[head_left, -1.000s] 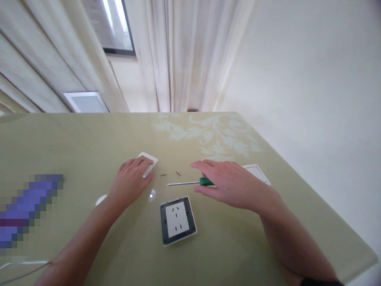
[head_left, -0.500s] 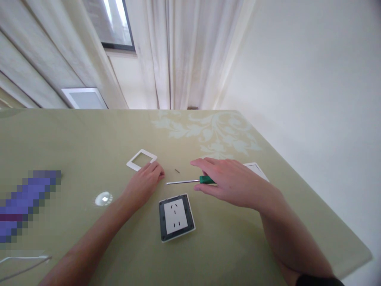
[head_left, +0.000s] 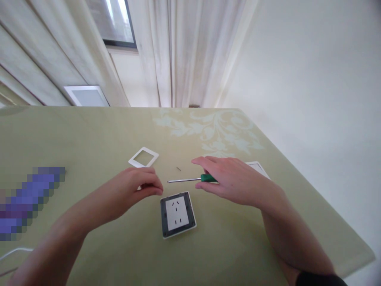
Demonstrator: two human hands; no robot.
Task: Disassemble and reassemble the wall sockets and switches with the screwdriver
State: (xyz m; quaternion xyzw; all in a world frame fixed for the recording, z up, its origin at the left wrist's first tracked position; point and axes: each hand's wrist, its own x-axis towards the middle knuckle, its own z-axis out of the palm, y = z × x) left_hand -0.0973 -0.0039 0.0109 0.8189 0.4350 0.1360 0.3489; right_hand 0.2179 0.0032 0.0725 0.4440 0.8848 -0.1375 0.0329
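My left hand [head_left: 139, 190] hovers just left of a wall socket [head_left: 177, 213] with a white face and dark rim, lying flat on the table. Its fingertips are pinched together; what they hold is too small to see. My right hand [head_left: 235, 182] rests with fingers stretched out over the green handle of a screwdriver [head_left: 190, 179], whose thin shaft points left on the table. A single small screw [head_left: 178, 168] lies just beyond the shaft. A white square frame [head_left: 143, 157] sits behind my left hand.
A white plate [head_left: 258, 167] lies partly hidden behind my right hand. The olive table [head_left: 89, 135] ends at its right edge near the wall. A blurred purple patch [head_left: 26, 198] and a white cable [head_left: 12, 254] are at the left.
My left hand left the white frame, came over one of the two small screws, and pulled back pinched; that screw is gone from the table. My right hand stayed put.
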